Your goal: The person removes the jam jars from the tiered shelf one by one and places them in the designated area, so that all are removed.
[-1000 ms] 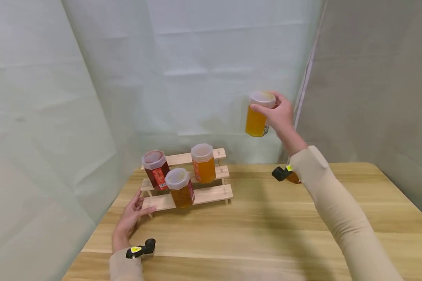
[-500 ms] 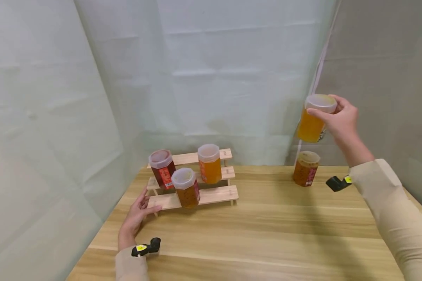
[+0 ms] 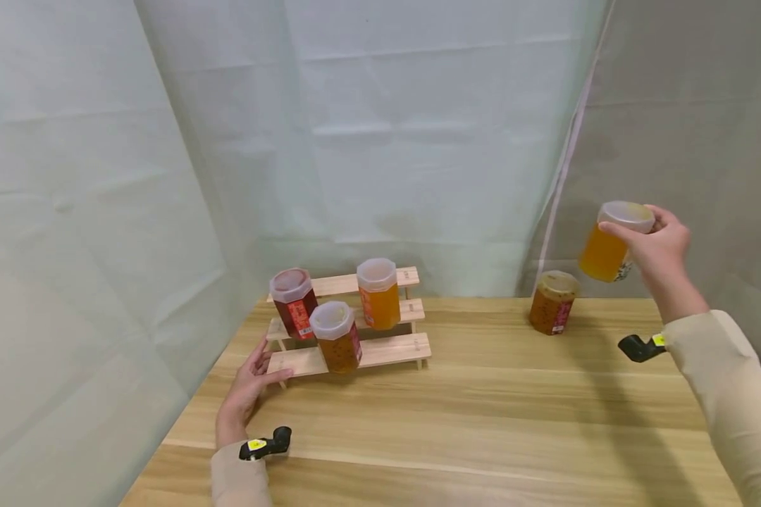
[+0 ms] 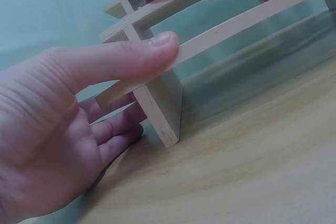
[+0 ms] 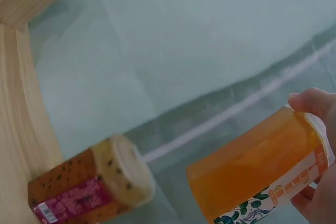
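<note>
My right hand (image 3: 662, 243) grips a jar of orange-yellow drink (image 5: 257, 166) by its pale lid end, thumb on the near side. The jar hangs tilted above the table's back right. Just left of it on the table stands a jar with dark seeds and a magenta label (image 3: 552, 303). My left hand (image 3: 244, 387) holds the left end of a three-step wooden rack (image 3: 393, 350). In the left wrist view its thumb (image 4: 142, 56) lies on the lowest plank and its other fingers reach beneath.
On the rack stand a dark red jar (image 3: 294, 310) at left, an orange jar (image 3: 380, 303) at right and a seeded brown jar (image 3: 336, 345) on the lowest step. Pale cloth (image 3: 418, 141) hangs behind the wooden table (image 3: 431, 422).
My right hand has carried the orange-yellow jar to the right, past the seeded jar at the back, and then lowered it. My left hand keeps its hold on the rack.
</note>
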The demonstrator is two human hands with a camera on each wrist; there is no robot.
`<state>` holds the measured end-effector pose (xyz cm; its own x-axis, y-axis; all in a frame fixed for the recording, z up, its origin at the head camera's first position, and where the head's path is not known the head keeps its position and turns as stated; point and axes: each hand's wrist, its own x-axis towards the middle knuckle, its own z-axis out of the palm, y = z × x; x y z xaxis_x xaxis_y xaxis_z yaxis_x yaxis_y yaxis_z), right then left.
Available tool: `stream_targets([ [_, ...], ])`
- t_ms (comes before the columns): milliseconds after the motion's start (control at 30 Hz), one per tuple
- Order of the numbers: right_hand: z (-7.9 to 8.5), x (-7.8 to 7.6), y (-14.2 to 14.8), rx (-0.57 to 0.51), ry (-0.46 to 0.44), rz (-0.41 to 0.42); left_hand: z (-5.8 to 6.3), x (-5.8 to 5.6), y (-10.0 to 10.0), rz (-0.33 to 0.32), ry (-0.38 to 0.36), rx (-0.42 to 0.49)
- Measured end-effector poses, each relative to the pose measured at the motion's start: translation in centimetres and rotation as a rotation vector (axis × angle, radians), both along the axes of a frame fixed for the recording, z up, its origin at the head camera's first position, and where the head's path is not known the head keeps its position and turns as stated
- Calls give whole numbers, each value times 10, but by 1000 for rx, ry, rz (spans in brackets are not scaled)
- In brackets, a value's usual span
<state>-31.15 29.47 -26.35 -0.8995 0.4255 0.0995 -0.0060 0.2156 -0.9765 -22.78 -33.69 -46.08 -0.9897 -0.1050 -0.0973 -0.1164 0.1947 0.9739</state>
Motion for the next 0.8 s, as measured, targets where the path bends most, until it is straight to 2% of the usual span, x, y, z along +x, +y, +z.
stream_targets([
  [133,-12,-1,7,-54,-16,-48,2,-1,-3,-6,-7,-9],
  [300,-30,-4,8,-6,-62,-82,5,2,-5,6,-19,-26],
  [533,-62,-4,14,135,-150,-43,7,4,-3,7,-12,-25],
  [800,-101,-6,6,173,-134,-4,6,5,-8,14,-29,-42],
])
